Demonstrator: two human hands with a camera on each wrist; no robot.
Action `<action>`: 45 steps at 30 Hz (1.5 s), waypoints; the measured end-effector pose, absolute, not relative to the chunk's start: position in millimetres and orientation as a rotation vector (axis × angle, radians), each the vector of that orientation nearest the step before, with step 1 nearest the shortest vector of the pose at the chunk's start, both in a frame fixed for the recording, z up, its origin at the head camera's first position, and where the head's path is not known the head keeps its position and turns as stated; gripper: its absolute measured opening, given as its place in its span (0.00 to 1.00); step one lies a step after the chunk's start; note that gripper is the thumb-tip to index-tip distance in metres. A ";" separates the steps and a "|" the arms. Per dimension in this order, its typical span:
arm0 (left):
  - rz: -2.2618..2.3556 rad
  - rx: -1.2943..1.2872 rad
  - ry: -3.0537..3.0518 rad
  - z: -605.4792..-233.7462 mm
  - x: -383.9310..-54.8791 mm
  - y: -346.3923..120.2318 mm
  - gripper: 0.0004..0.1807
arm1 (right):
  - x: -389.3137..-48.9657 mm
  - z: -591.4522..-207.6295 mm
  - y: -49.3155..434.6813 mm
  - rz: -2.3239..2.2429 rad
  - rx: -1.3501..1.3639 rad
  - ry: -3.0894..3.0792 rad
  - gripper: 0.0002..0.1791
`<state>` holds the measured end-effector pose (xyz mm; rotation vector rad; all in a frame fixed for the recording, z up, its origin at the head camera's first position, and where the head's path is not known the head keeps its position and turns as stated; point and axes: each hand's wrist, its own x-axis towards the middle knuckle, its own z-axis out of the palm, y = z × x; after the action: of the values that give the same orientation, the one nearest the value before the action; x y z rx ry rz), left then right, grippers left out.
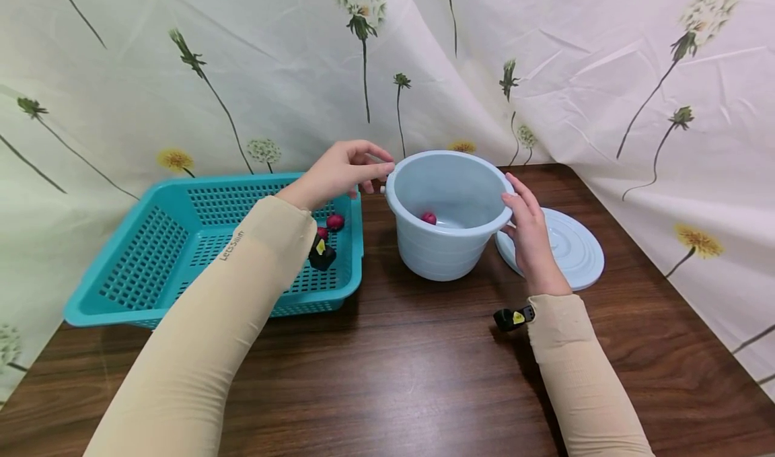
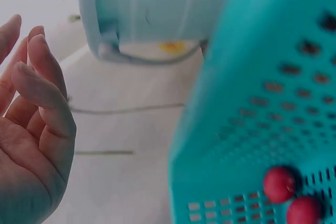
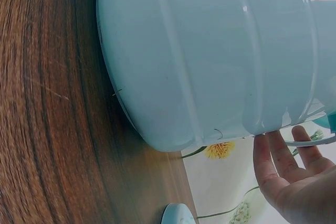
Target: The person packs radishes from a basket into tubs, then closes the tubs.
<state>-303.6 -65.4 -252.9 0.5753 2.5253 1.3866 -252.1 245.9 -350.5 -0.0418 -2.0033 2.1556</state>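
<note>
A light blue bucket [image 1: 442,248] is on the table, one small round red thing [image 1: 428,218] inside it; its exact kind is not clear. At the bucket's right rim, my right hand [image 1: 531,241] grips the edge, with fingers [image 3: 283,161] against the outer wall in the right wrist view. My left hand [image 1: 342,171] hovers by the left rim, its fingers loosely bent around nothing. In the left wrist view that hand is apart from the bucket. Below it stands a turquoise basket [image 1: 145,188] holding more round red things [image 2: 279,184].
A light blue lid [image 1: 575,248] lies on the dark wooden table [image 1: 418,376], right of the bucket. Behind hangs a white cloth [image 1: 272,60] printed with dandelions. The bucket's handle [image 2: 157,60] hangs at its back side.
</note>
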 end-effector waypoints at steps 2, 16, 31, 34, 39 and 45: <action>1.380 0.547 2.539 -256.2 -305.3 -72.3 0.21 | -251.4 -350.9 246.1 2.159 -0.043 -2.007 0.29; 1.299 0.349 2.611 -289.0 -321.5 -119.2 0.24 | -253.1 -351.9 245.7 2.129 -0.044 -2.005 0.28; 1.202 0.194 2.598 -318.1 -331.7 -157.3 0.28 | -253.5 -352.5 244.7 2.137 -0.032 -1.995 0.29; 1.196 0.177 2.596 -321.6 -335.0 -161.7 0.28 | -254.1 -352.8 245.0 2.138 -0.035 -1.991 0.29; 1.108 0.167 2.619 -328.3 -341.9 -165.8 0.27 | -254.4 -353.6 245.6 2.144 -0.037 -1.976 0.28; 0.973 0.171 2.644 -334.5 -345.1 -171.4 0.27 | -255.1 -353.8 246.3 2.150 -0.046 -1.971 0.28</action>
<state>-345.1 -171.4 -334.5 0.1711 2.6438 0.9729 -255.1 246.3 -353.8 -0.0462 -1.9707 2.1503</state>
